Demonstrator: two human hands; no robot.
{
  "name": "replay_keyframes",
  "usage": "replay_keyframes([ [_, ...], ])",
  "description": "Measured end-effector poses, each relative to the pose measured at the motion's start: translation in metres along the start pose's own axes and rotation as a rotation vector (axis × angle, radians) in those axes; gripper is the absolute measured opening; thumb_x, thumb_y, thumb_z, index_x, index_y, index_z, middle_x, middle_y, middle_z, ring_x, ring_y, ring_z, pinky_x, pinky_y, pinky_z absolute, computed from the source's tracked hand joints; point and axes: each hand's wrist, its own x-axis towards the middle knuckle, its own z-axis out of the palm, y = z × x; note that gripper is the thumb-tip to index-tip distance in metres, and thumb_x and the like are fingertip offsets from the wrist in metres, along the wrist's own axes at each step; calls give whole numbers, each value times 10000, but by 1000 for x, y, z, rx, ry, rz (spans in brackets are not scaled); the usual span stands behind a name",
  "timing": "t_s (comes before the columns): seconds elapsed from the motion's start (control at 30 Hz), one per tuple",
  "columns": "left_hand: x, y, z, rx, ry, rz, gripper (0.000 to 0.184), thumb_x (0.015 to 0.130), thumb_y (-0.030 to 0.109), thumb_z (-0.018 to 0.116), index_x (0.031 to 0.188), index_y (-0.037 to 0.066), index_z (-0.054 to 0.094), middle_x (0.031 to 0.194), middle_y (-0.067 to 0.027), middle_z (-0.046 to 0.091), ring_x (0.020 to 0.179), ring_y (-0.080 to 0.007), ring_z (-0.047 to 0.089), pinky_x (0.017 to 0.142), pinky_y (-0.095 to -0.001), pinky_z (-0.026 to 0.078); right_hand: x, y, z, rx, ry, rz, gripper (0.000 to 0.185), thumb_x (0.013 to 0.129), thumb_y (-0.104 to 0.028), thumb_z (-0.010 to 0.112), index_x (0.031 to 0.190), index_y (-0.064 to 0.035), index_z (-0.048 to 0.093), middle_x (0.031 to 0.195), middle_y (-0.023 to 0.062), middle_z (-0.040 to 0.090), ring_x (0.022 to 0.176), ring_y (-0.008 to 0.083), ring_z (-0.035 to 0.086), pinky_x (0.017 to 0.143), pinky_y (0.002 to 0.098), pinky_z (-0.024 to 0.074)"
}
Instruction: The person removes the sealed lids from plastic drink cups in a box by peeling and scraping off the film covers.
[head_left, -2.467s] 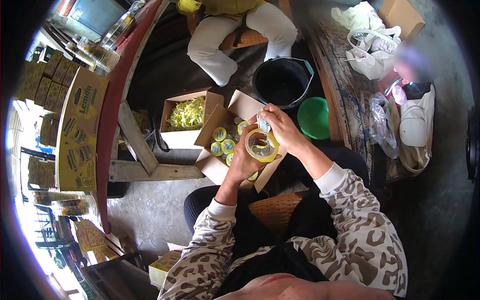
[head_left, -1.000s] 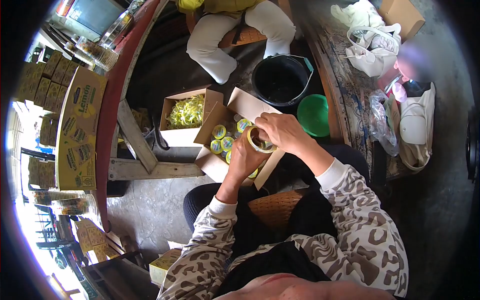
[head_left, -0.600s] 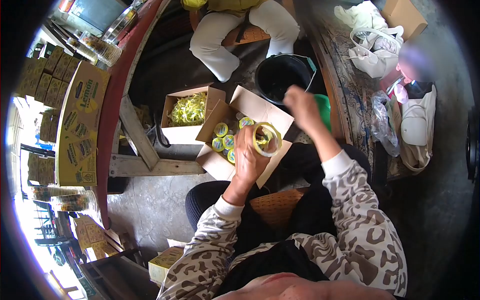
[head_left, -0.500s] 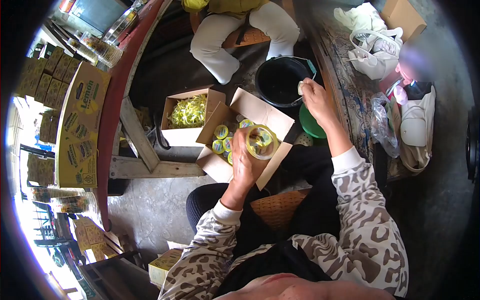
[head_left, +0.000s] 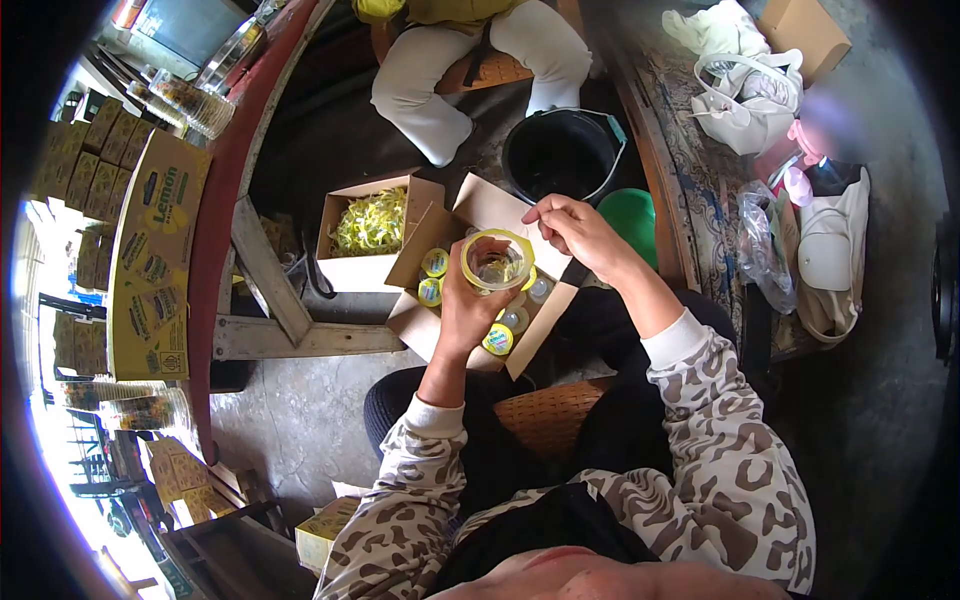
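Note:
My left hand (head_left: 468, 305) is wrapped round a clear plastic cup (head_left: 497, 260) with a yellow rim, its mouth facing up at me. Through its wall I see mostly clear plastic and glare; whether anything lies inside I cannot tell. My right hand (head_left: 570, 232) hovers just right of the cup, index finger stretched towards it and the other fingers loosely bent; I see nothing in it. Below both hands stands an open cardboard box (head_left: 430, 238) with several small yellow-lidded cups (head_left: 498, 338) in it, some hidden by my left hand.
Left of it, another box (head_left: 365, 272) holds yellow strips (head_left: 368, 222). A black bucket (head_left: 560, 155) and a green basin (head_left: 630, 225) stand beyond my right hand. Another person's legs (head_left: 430, 95) are opposite. A red-edged table (head_left: 215, 260) runs along the left, a patterned bench (head_left: 700, 190) along the right.
My right hand has come from beside the bucket to near the cup; the small pale piece it held no longer shows. My left hand has shifted slightly left and up with the cup.

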Motion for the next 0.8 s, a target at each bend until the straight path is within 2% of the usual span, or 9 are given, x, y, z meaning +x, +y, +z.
replay_keyframes([
  [0.17,2,1,-3,-252,-34,-104,563,760,66,812,1219,-9,495,1148,-126,609,1065,-211,615,944,-345,497,1,6,-4,86,45,58,259,1013,-213,440,1034,-57,645,759,-45,508,630,50,442,548,217,355],
  [0.33,6,11,-8,-275,55,-70,570,748,90,810,1218,0,500,1123,-118,608,1058,-201,606,952,-342,482,9,27,-2,250,85,262,233,973,-205,472,1124,-86,604,872,-4,538,681,76,484,597,227,411],
  [0.4,5,16,-15,-283,56,-76,620,759,101,808,1267,-8,469,1151,-112,602,1083,-185,589,972,-328,461,11,41,5,374,123,326,215,960,-177,501,1111,-50,587,882,16,556,694,99,523,592,240,433],
  [0.57,3,28,-31,-318,139,-28,620,764,132,810,1259,-24,470,1148,-122,599,1077,-186,587,975,-339,462,45,143,6,425,-92,396,256,993,-201,488,1185,-45,553,1014,78,628,714,149,601,577,271,491],
  [0.6,2,33,-35,-356,143,-40,626,762,130,807,1264,-28,467,1149,-124,599,1084,-191,585,983,-340,458,54,154,12,410,-110,479,301,1004,-230,508,1245,-52,527,1146,99,618,824,169,627,691,300,539],
  [0.67,0,47,-48,-304,155,-45,631,736,117,797,1269,-22,488,1152,-120,602,1114,-197,581,1006,-338,445,56,140,60,569,-4,289,357,987,-276,563,1298,-108,512,1256,79,579,981,178,619,848,320,537],
  [0.73,0,49,-53,-309,239,6,596,718,131,812,1218,8,512,1075,-110,635,1005,-203,634,904,-332,501,66,142,83,629,-52,270,360,984,-276,571,1306,-127,511,1277,73,567,1011,178,610,879,322,527],
  [0.77,-1,49,-58,-328,205,-20,621,729,117,800,1259,-10,502,1154,-125,611,1118,-211,592,999,-342,453,72,144,91,717,-85,247,365,980,-276,578,1314,-146,510,1298,67,556,1042,178,601,909,324,516],
  [0.8,-1,50,-62,-303,214,-11,612,730,116,799,1250,-8,502,1153,-126,614,1119,-221,597,1002,-344,451,79,148,97,807,-117,229,371,977,-276,586,1322,-164,509,1320,61,545,1072,178,592,940,327,506],
])
